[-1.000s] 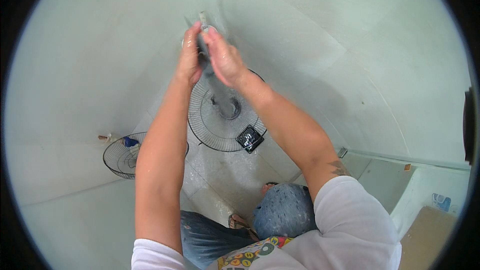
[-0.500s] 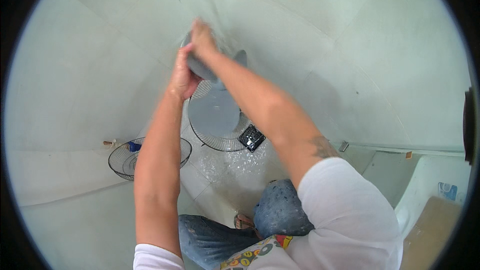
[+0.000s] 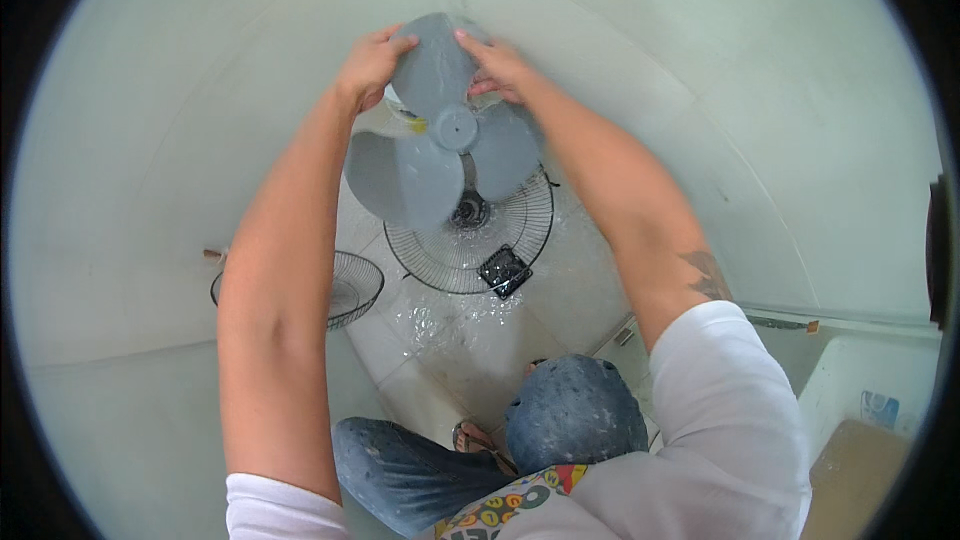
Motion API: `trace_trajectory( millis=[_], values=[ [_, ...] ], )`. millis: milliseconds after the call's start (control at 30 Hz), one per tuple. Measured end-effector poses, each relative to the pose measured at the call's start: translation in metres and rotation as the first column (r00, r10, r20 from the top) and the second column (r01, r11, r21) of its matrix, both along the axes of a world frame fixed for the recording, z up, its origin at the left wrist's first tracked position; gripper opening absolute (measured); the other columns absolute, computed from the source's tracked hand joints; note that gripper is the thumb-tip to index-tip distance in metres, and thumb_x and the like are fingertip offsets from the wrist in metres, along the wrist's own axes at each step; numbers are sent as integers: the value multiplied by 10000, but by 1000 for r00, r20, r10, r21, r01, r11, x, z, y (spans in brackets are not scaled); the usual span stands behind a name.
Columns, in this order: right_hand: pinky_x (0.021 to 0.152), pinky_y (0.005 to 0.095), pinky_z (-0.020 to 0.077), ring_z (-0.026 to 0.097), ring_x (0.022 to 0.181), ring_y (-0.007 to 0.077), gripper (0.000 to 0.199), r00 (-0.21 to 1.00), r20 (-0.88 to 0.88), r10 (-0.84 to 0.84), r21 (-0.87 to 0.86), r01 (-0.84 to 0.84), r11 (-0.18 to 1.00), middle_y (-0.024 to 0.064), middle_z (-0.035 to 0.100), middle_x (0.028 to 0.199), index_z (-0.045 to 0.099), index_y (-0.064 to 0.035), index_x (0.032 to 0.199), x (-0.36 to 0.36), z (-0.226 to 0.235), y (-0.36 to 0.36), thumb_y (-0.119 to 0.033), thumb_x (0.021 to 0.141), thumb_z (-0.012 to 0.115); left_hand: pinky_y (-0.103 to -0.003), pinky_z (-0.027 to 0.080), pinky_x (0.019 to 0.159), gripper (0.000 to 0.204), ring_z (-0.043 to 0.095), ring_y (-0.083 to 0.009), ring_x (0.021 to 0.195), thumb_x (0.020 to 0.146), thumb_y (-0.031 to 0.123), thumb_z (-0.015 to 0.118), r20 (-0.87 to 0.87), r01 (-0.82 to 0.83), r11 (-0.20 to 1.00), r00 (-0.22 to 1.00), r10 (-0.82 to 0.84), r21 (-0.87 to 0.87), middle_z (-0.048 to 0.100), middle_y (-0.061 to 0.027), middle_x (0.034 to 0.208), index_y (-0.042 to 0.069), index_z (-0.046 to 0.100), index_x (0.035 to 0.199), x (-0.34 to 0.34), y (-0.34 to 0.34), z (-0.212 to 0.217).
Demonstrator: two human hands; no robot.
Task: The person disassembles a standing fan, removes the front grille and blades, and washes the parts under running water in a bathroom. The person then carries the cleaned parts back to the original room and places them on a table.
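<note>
"Position of the grey fan propeller [image 3: 457,128]?"

"Upper middle of the frame, its three wings spread, with one wing [image 3: 434,65] pointing up."

"And the left hand [image 3: 378,64]?"

"Partly closed on that wing's left edge, thumb laid over the face, most of its fingers hidden behind."

"The right hand [image 3: 502,70]?"

"At the same wing's right edge, fingers loosely bent, half open. How firmly it gripped, I couldn't tell."

"What showed below?"

"A round wire grille [image 3: 512,220] on wet floor tiles [image 3: 425,385], mid-frame, partly covered by the propeller. A small black square piece [image 3: 506,272] overlapped its lower rim. Further left, a second grille [image 3: 355,292] was partly hidden by the left arm [image 3: 275,330]."
</note>
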State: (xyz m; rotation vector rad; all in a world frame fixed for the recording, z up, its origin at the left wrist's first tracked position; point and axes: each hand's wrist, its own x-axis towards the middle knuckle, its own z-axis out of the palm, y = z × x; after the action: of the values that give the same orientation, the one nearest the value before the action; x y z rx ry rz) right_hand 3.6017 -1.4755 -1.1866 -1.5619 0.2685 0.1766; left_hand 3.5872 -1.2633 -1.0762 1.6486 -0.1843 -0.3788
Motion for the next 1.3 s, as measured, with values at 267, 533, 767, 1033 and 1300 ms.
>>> trace_trajectory(
  millis=[267,533,767,1033,1300],
  values=[
    [1051,472,503,660,1213,360,724,846,-24,533,-659,-414,628,183,698,1315,612,-69,1429,-45,1,-20,-505,879,787,-378,573,906,489,716,-249,980,971,271,736,331,-230,958,929,165,170,745,-175,1162,-31,656,1348,22,-14,0],
    [924,512,560,721,1043,408,283,787,-99,609,-968,-217,123,224,750,1110,774,-76,1147,-12,22,-20,-241,945,665,-405,519,1050,569,672,-381,1215,1016,324,666,799,-649,693,575,177,313,704,-258,1275,-7,549,1464,30,8,-59],
    [829,499,590,747,911,385,247,786,-123,606,-953,-263,149,288,740,999,753,57,1002,-59,-16,29,-79,926,562,-403,533,1010,430,691,-335,1187,1041,304,618,545,-418,710,836,57,567,707,-243,1268,3,647,1347,-81,88,-113],
    [803,559,548,693,876,499,255,847,-124,516,-482,-506,715,286,704,894,666,32,1050,-324,-167,123,-207,1003,591,-527,386,1168,558,456,-479,1395,966,262,694,346,-87,605,880,-326,792,524,-272,1469,14,539,1442,-276,114,-226],
    [763,560,548,711,842,476,371,538,-283,794,-374,-825,425,287,710,907,713,-7,967,-406,-185,130,-364,1004,619,-667,323,1180,661,295,-451,1520,934,336,705,-322,401,37,784,-531,916,424,-174,1594,77,498,1506,-348,129,-261]
  ],
)
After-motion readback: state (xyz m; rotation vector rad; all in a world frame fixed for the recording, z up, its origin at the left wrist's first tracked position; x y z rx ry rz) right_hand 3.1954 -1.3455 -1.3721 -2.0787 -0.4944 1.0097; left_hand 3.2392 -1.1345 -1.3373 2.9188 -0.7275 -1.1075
